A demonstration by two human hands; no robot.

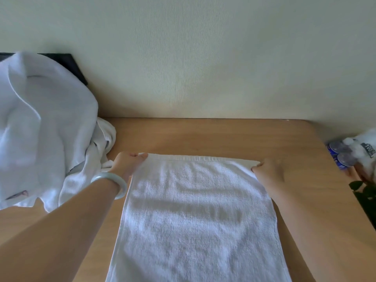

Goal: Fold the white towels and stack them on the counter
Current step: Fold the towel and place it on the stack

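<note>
A white towel (195,216) lies spread flat on the wooden counter (203,135), running from the middle of the counter down past the bottom of the view. My left hand (127,164) pinches its far left corner, with a pale bangle on that wrist. At the far right corner, my right hand (269,169) grips the towel's edge with curled fingers. A heap of crumpled white towels (40,129) sits at the left of the counter, apart from the spread towel.
The counter ends at a pale wall (203,58) at the back. A dark object (75,66) stands behind the heap. At the right edge are blue-capped bottles in plastic wrap (343,153) and dark green leaves (364,192).
</note>
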